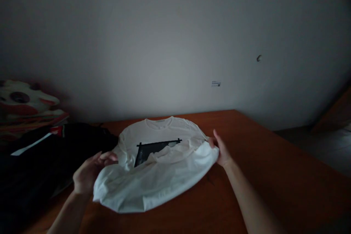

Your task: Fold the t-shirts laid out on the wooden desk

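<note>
A white T-shirt (170,177) with a dark printed panel on its chest lies on the brown wooden surface, neckline toward the wall. Its lower part is gathered up and bulges toward me, covering part of the print. At the right side, my right hand (221,150) is closed on the shirt's edge, thumb pointing up. My left hand (90,172) is at the opposite side with curled fingers against the fabric, seemingly gripping it; the exact contact is partly hidden by the cloth.
Dark clothing (79,142) with a red and white detail is piled at the left. Behind it, a white and red plush toy (27,97) rests on a stack. A pale wall (170,44) with a small label (216,83) borders the wooden surface (263,175).
</note>
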### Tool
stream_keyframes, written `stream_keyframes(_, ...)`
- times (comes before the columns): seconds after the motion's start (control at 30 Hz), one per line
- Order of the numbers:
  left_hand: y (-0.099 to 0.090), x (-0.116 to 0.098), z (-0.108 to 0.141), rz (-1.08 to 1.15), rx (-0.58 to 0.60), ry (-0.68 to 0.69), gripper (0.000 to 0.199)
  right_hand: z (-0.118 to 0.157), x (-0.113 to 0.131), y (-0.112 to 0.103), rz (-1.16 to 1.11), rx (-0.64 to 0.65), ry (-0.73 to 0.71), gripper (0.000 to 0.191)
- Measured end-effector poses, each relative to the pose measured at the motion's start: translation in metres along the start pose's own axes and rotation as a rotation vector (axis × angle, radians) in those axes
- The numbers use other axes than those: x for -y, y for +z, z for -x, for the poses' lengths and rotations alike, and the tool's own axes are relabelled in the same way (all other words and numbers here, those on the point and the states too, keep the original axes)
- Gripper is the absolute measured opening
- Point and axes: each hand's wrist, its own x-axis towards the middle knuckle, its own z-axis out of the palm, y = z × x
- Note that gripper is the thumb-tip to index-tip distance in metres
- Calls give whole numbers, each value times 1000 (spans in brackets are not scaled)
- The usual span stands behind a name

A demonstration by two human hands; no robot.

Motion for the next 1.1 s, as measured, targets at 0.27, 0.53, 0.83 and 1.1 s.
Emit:
stream_keyframes(0.27,35,10,0,-798,292,272,46,-4,-35,14,891,-73,-414,59)
stream_keyframes(0.53,44,31,3,-971,497,416,27,-3,-25,15,1026,-73,-457,25)
stream_keyframes(0.83,51,7,10,-606,496,130,46,12,-4,25,264,328,-120,60)
stream_keyframes(1.1,41,38,-9,-846,188,478,39,-14,-29,13,736,-342,-463,47)
